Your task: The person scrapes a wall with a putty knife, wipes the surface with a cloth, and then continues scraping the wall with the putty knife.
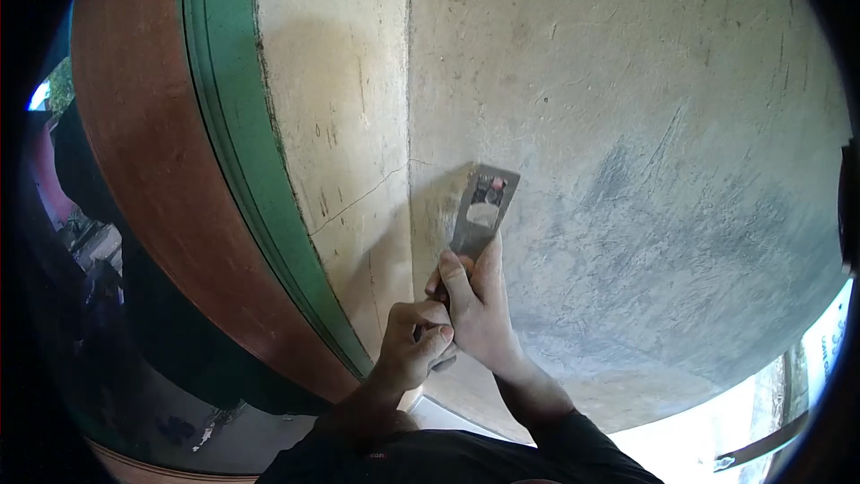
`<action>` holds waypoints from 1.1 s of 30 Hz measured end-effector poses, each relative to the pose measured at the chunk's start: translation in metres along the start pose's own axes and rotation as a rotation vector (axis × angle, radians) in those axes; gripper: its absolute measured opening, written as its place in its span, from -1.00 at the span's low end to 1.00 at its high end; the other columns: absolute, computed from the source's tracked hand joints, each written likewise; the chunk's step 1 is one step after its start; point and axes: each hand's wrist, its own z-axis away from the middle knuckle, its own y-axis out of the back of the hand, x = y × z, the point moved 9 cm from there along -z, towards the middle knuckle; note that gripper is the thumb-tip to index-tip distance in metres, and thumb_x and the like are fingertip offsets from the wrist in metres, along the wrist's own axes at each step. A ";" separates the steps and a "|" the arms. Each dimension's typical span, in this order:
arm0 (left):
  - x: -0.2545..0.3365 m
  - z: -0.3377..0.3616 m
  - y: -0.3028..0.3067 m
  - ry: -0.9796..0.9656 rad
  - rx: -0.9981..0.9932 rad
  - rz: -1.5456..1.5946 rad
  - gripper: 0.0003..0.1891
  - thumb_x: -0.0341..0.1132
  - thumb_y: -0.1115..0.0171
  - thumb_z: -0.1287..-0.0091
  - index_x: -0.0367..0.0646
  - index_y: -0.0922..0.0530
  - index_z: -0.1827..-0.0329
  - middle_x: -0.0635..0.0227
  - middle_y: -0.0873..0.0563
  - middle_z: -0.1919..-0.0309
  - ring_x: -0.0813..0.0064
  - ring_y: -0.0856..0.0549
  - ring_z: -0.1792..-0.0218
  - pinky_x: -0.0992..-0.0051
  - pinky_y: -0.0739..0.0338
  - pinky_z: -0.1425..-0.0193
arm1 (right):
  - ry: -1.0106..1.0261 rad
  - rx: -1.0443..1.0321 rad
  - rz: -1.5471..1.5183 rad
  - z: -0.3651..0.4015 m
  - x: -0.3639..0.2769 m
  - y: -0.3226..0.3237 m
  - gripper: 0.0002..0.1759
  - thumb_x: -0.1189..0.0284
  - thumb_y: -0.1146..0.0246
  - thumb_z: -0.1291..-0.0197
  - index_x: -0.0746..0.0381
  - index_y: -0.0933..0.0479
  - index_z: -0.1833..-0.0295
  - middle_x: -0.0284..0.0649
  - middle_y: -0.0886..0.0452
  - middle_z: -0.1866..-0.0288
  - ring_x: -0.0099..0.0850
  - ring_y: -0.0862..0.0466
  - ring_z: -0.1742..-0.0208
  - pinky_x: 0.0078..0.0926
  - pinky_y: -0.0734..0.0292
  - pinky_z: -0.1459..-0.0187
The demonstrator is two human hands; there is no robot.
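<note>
A flat scraper with a wide metal blade [473, 231] points up and slightly to the right, its blade close in front of the plastered wall [573, 81]. My right hand [484, 318] is closed around its handle just below the blade, with the thumb lying along it. Below and to the left, my left hand [414, 345] is curled shut at the lower end of the handle, touching the right hand. The palms and fingers hide most of the handle. Pale and dark patches show on the blade's face.
To the left runs a green door frame [235, 116] beside a brown wooden panel [148, 125]. A thin crack crosses the narrow cream wall strip [313, 125] up to the inner corner. Grey scuffed marks cover the lower right wall. Bright light enters at the lower right.
</note>
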 end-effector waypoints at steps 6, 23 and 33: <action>0.020 -0.028 -0.005 -0.069 -0.042 0.049 -0.77 -0.41 -0.07 -0.32 -0.21 -0.35 0.54 0.51 -0.28 0.71 0.74 -0.22 0.74 0.63 -0.07 0.73 | 0.067 -0.041 0.098 -0.024 -0.019 -0.005 -0.60 0.53 0.03 -0.36 0.26 -0.04 -0.23 -0.27 -0.44 0.45 -0.59 -0.44 0.48 -0.63 -0.37 0.45; -0.001 -0.002 0.001 0.018 0.112 -0.124 -0.73 -0.38 -0.06 -0.27 -0.15 -0.29 0.61 0.52 -0.30 0.71 0.73 -0.28 0.73 0.62 -0.12 0.76 | -0.012 -0.084 -0.029 -0.001 0.008 -0.001 -0.37 0.55 0.03 -0.34 0.25 0.16 -0.42 -0.25 -0.46 0.42 -0.60 -0.47 0.42 -0.62 -0.42 0.41; 0.003 -0.004 -0.009 0.036 0.073 0.017 -0.70 -0.31 -0.13 -0.28 -0.15 -0.29 0.59 0.48 -0.33 0.68 0.72 -0.28 0.73 0.62 -0.14 0.74 | 0.032 -0.072 -0.005 0.002 -0.005 0.000 -0.54 0.54 0.01 -0.33 0.29 -0.01 -0.26 -0.24 -0.45 0.40 -0.57 -0.47 0.43 -0.59 -0.41 0.42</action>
